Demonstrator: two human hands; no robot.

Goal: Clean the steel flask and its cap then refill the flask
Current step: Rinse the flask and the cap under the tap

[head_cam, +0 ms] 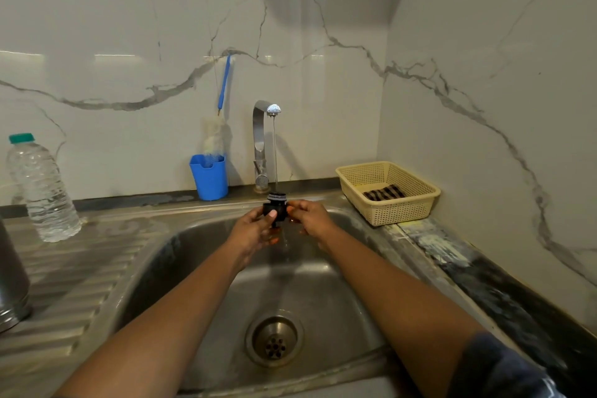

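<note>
Over the steel sink (206, 271) I hold the small black flask cap (275, 206) under a thin stream of water from the tap (262, 139). My left hand (253, 233) grips the cap from the left, thumb across its front. My right hand (310, 218) pinches its right side with the fingertips. The steel flask (11, 281) stands upright on the ribbed draining board at the far left edge, only partly in view.
A clear plastic water bottle (42, 191) with a green lid stands at the back left. Behind the sink a blue cup (210, 178) holds a bottle brush (217, 136). A beige basket (389, 192) with a checked cloth (384, 193) sits at the right. The drain (274, 341) is open.
</note>
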